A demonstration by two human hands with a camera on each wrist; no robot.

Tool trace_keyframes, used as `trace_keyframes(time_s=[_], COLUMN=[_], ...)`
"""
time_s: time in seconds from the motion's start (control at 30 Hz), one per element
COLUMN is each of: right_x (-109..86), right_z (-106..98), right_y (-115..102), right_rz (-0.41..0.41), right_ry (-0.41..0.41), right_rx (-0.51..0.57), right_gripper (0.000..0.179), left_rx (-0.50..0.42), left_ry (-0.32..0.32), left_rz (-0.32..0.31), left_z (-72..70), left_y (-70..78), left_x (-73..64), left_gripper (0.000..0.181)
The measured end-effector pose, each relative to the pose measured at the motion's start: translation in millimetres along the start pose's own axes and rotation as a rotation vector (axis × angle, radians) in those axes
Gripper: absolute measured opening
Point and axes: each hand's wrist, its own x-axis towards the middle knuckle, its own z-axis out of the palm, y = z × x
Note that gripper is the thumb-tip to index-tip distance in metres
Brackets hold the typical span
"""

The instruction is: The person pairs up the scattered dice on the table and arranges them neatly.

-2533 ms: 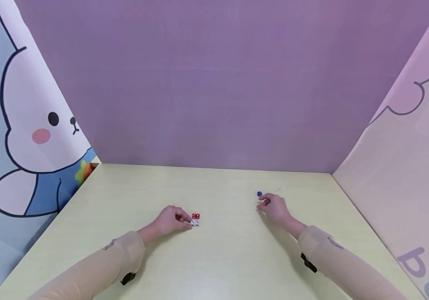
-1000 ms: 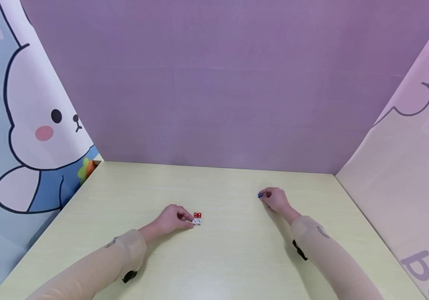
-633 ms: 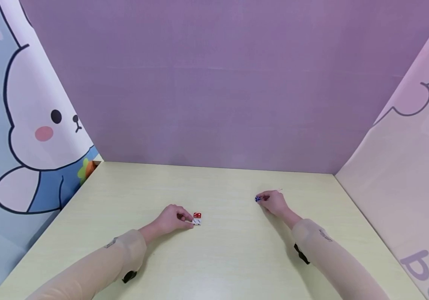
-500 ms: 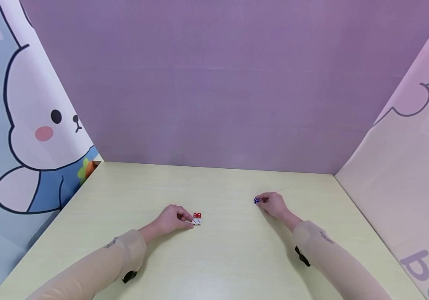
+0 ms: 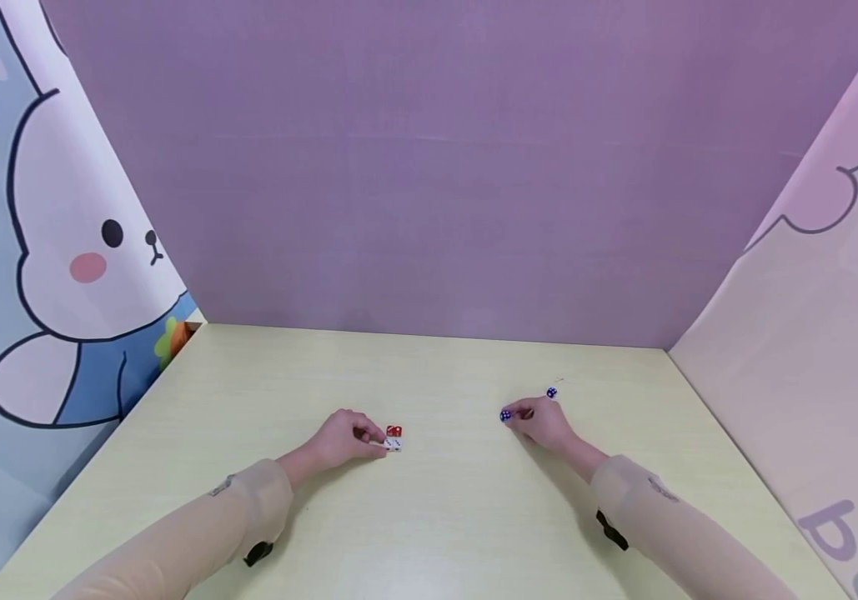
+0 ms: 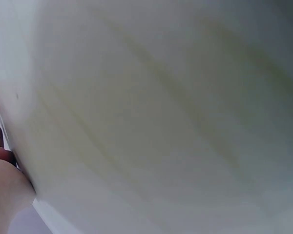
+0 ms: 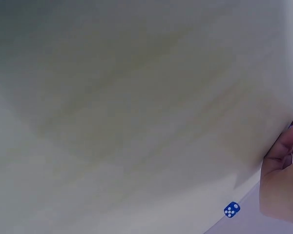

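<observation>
My left hand (image 5: 342, 437) rests on the table at left of centre, its thumb and index finger holding the left side of a pair of white dice (image 5: 393, 445). Red dice (image 5: 394, 431) sit right against the white ones; whether behind or on top, I cannot tell. To the right, my right hand (image 5: 543, 422) pinches a blue die (image 5: 505, 415) with white pips between thumb and fingertips. A second blue die (image 5: 551, 392) lies on the table just behind that hand; it shows in the right wrist view as a blue die (image 7: 232, 209). In the left wrist view only part of the left hand (image 6: 0, 146) appears.
The pale wooden table (image 5: 429, 517) meets a purple panel (image 5: 429, 183) at the back. A cartoon-printed curtain (image 5: 61, 250) hangs at the left and a pale printed curtain (image 5: 811, 350) at the right.
My right hand has taken hold of the blue die and carried it left and nearer to me. A second blue die now shows behind it. My left hand stays at the white dice.
</observation>
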Motion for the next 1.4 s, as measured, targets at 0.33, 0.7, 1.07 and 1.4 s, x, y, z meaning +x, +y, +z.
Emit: trace_keyframes(time_s=[0.33,0.7,1.07,1.4], right_x=[-12.5,-34.1,-52.4,-55.7], right_z=[7,20,42,69], right_y=[-3,-17,-40,-67], right_rz=[-0.066,-0.151,-0.271,-0.334], right_ry=[-0.015,-0.07,-0.126,-0.194], right_rx=[-0.049,-0.019,-0.014,0.02], right_gripper=[0.018,0.015,0.014,0.015], left_rx=[-0.014,-0.044,-0.024,0.004], left_ry=[0.003,0.017,0.011,0.025], left_rz=[0.002,-0.009,0.001,0.025], left_z=[-1.6,-3.8,-0.8,4.9], left_y=[-4.5,-1.7,-3.0,-2.7], left_x=[0.9,-11.3,-19.3,-21.8], left_gripper=[0.019,0.019,0.02,0.018])
